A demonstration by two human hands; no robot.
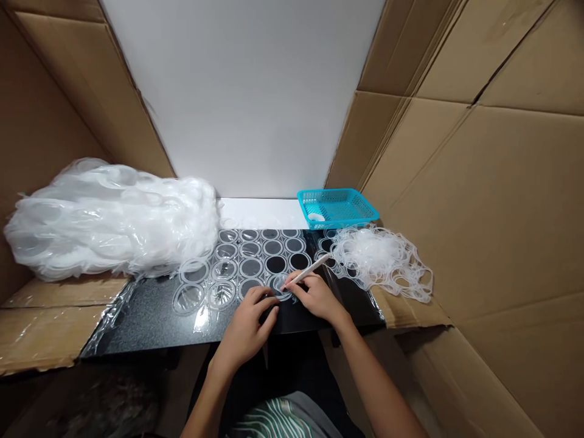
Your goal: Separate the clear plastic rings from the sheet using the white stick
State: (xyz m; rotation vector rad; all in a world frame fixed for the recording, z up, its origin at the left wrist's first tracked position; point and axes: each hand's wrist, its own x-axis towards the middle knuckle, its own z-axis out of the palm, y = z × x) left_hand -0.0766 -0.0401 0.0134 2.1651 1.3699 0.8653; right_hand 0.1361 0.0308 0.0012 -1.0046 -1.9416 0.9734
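Note:
On the dark tabletop lies a clear plastic sheet with rows of whitish rings (250, 267). My right hand (319, 298) is closed around a slim white pen-like tool (312, 269), its lower end at a ring near the sheet's front right. The tool's tip is too small to identify. A crumpled bit of clear film (280, 283) shows in that ring. My left hand (250, 322) rests just left of it, fingers bent, fingertips on the sheet and thumb apart, with nothing visible in its grasp.
A large heap of whitish film (114, 219) covers the left side. At the right lies a tangled pile of cut-out ring webbing (378, 255). Behind it stands a turquoise basket (340, 210) with a small white piece inside. Cardboard walls (502, 201) enclose both sides.

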